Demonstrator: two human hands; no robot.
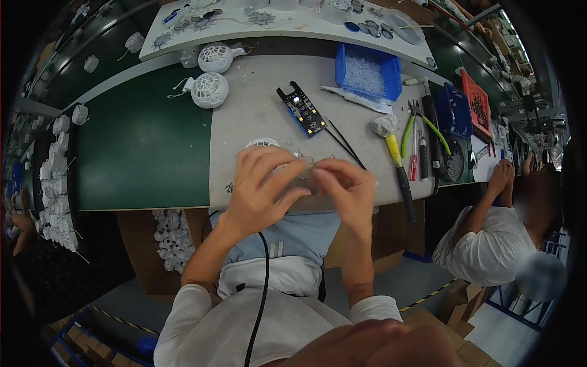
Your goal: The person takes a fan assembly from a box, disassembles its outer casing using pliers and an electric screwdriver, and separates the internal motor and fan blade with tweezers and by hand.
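Head view shows left hand (260, 188) and right hand (350, 188), grip indiscernible, near a rounded white lattice shell (262, 142).

Green flat tabletop (140, 147) left, grey flat mat (254, 116) right of it. Two white lattice globes (210, 90) at the seam, one behind the other. Long white shelf (299, 29) behind mat. Black oblong circuit board (304, 112) mid-mat — behind it, rightward, open blue plastic bin (340, 68), small clear plastic pieces (365, 74) inside. Right of board: yellow-handled tool (393, 150), then green-handled metal pliers (415, 112). Nearer than board: left bare hand (260, 189), right bare hand (350, 192) — white lattice piece (263, 142) just behind the left.
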